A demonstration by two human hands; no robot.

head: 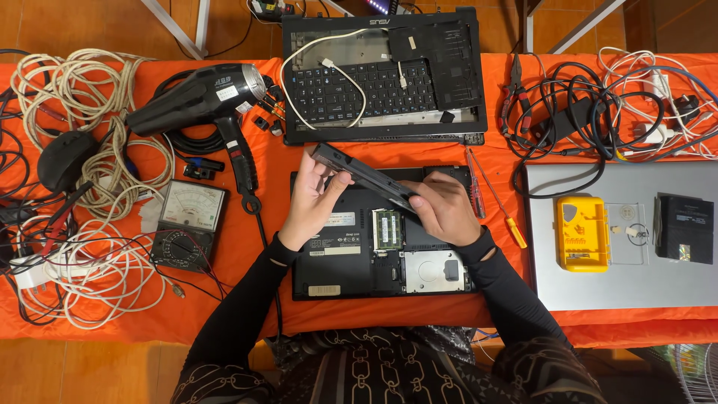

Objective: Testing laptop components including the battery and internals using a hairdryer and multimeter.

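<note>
Both hands lift a long, flat black part (364,173), likely a laptop battery, just above the upturned black laptop (351,254) lying on the orange bench (247,314). The left hand (310,202) closes its fingers round the near-left end, thumb on top; the right hand (443,209) grips the other end from above, so the bar is held level-ish but slanted, clear of the open base. The part looks slim, matte and dark, with a paler edge along its upper side. Beneath it the laptop's covers are off, showing green memory sticks (387,228) and a silver drive (434,271). A screwdriver (497,203) lies just right of it.
</note>
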